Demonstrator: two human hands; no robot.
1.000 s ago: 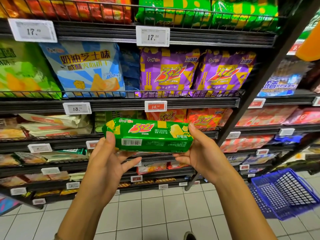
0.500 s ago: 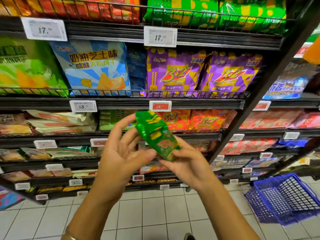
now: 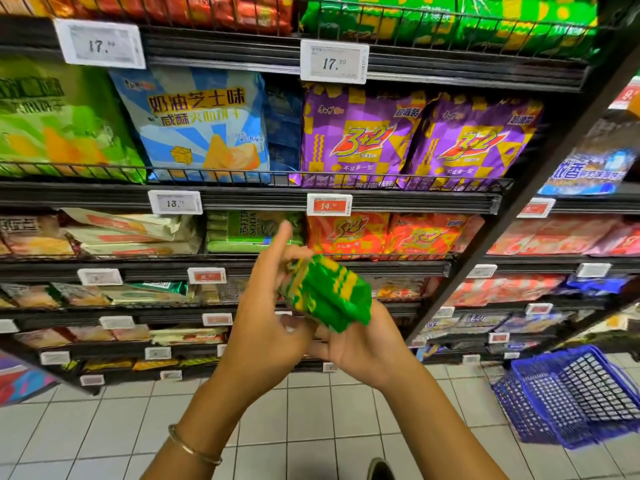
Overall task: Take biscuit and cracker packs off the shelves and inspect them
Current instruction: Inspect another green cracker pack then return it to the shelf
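Note:
A green and yellow cracker pack (image 3: 329, 292), blurred by motion, is tilted end-on between both hands in front of the shelves. My left hand (image 3: 266, 317) holds its left side, with the index finger pointing up and the thumb underneath. My right hand (image 3: 360, 344) supports the pack from below and the right, its fingers curled round the lower end. The pack's printed face is turned away and partly hidden by my left fingers.
Black wire shelves (image 3: 346, 199) hold purple 3+2 bags (image 3: 356, 136), a blue cheese-cracker bag (image 3: 197, 123), orange packs (image 3: 381, 233) and a green soda-cracker pack (image 3: 249, 230). A blue shopping basket (image 3: 568, 393) sits on the tiled floor at the right.
The pack was held level with its label facing me; both hands have since turned it end-on and tilted it. My left index finger has lifted off and points up.

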